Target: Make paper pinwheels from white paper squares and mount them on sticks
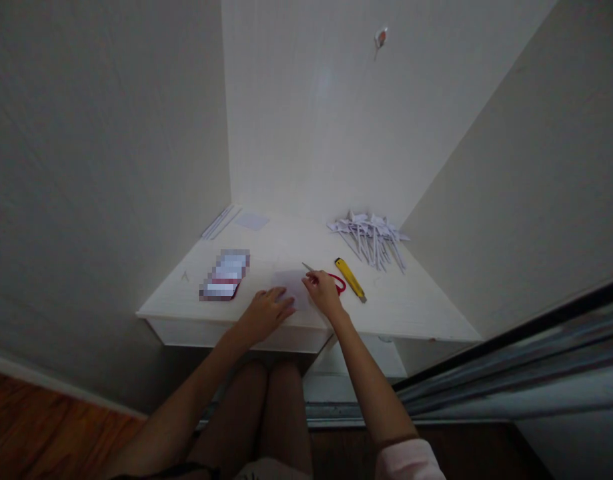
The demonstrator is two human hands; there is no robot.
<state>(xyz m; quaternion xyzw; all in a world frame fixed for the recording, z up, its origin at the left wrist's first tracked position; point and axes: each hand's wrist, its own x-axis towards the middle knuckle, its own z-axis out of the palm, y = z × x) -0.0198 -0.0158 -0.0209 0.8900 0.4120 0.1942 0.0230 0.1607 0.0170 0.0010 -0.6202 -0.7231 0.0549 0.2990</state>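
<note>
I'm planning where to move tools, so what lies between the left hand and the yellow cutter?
In the head view, the paper, right hand and red-handled scissors lie between the left hand and cutter.

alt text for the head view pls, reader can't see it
A person's left hand touches a paper sheet on a white desk; the right hand is over red-handled scissors. A yellow cutter and piled paper shapes with stems lie right, a pixelated device left.
</note>
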